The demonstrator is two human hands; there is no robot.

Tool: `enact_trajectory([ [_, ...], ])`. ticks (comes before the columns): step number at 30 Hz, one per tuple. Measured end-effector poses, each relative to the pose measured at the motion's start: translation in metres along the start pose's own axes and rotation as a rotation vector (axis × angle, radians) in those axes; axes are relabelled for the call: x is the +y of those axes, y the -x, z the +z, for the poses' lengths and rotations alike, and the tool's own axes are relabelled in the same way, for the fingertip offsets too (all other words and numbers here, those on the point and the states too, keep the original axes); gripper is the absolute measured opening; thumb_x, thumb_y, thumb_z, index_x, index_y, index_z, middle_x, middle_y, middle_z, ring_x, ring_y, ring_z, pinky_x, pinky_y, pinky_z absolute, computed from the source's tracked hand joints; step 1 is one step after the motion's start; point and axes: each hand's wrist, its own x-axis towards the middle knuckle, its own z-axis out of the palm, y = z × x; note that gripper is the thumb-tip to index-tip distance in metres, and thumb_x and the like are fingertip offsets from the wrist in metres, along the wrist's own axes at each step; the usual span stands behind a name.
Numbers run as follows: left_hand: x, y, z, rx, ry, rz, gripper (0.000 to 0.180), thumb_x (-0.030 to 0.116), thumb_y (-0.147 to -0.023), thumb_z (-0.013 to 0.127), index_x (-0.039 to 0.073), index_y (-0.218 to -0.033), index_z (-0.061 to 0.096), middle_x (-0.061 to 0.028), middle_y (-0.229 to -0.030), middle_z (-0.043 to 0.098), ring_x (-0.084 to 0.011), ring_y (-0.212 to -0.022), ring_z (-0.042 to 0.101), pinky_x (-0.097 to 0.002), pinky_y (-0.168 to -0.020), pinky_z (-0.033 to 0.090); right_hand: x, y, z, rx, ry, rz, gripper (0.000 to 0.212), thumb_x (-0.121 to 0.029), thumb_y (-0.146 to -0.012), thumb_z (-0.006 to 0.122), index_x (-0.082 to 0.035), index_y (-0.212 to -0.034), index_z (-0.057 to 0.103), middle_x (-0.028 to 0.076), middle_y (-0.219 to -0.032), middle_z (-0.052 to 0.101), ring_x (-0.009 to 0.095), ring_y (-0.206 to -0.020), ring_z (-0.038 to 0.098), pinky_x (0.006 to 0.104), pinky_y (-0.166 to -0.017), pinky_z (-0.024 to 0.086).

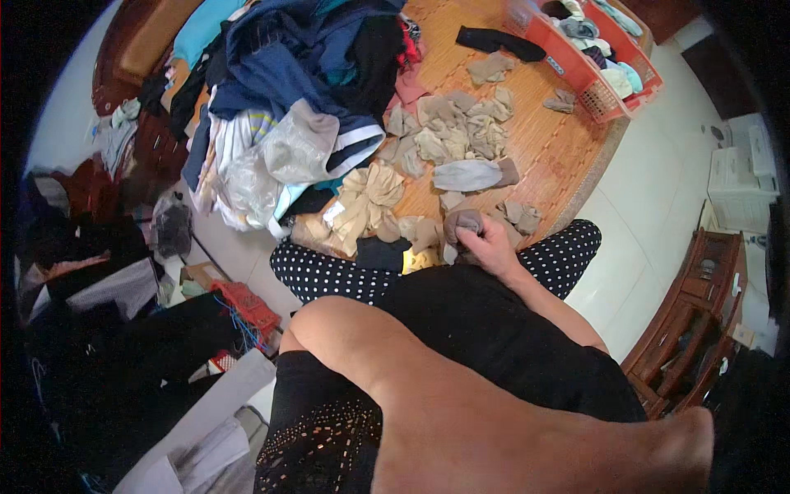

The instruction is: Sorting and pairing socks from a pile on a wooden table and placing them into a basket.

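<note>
My right hand (491,245) is closed around a grey-brown thin sock (464,221), low over the near edge of the wooden board. Close by lie a black sock with a yellow part (384,253) and a bunched beige nylon piece (367,198). Just beyond, a pale grey sock with a brown end (469,174) lies flat in front of a loose heap of beige and brown thin socks (457,128). My left forearm is raised and bent across the foreground, its elbow to the left; the left hand itself lies outside the view.
A coral plastic basket (605,74) with rolled socks stands at the far right. Next to it are a black sock (500,43) and a small grey one (560,100). Clothes (288,74) pile up at the far left, with a clear plastic bag (300,144) on them. Dotted trousers (568,255) cover my knees.
</note>
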Motion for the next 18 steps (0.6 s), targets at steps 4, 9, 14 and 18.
enact_trajectory([
  [4,0.001,0.007,-0.003,0.084,-0.030,0.056,0.096,0.063,-0.062,0.055,-0.005,-0.127,0.035,-0.0287,-0.131,0.035,-0.0398,-0.122,0.037,-0.0528,-0.100,0.027,-0.008,0.002,0.004,0.025,-0.027,-0.012,0.014,-0.014,-0.087,0.052,-0.001,-0.090,0.057,-0.001,-0.079,0.056,0.007,-0.072,0.050,0.0238,-0.067,0.043],
  [9,0.005,0.013,-0.007,0.173,-0.070,0.118,0.090,0.059,-0.064,0.057,-0.003,-0.126,0.036,-0.0287,-0.130,0.036,-0.0404,-0.121,0.038,-0.0541,-0.100,0.027,-0.011,0.003,0.004,0.009,-0.019,-0.014,0.012,-0.012,-0.088,0.052,-0.002,-0.090,0.057,-0.002,-0.080,0.056,0.006,-0.072,0.049,0.0231,-0.067,0.043],
  [14,0.014,0.012,-0.010,0.232,-0.099,0.150,0.085,0.055,-0.066,0.058,-0.002,-0.125,0.037,-0.0288,-0.129,0.037,-0.0411,-0.120,0.039,-0.0554,-0.100,0.028,-0.004,0.002,0.006,0.050,-0.045,-0.010,0.012,-0.011,-0.088,0.053,-0.001,-0.091,0.058,-0.003,-0.081,0.055,0.006,-0.073,0.048,0.0232,-0.068,0.043],
  [18,0.017,0.010,-0.017,0.261,-0.109,0.161,0.080,0.051,-0.068,0.059,-0.001,-0.125,0.037,-0.0288,-0.129,0.038,-0.0415,-0.119,0.040,-0.0565,-0.099,0.028,0.003,0.003,0.003,0.063,-0.087,0.019,0.015,-0.013,-0.087,0.054,0.000,-0.093,0.059,-0.002,-0.082,0.058,0.006,-0.077,0.051,0.0234,-0.071,0.044],
])
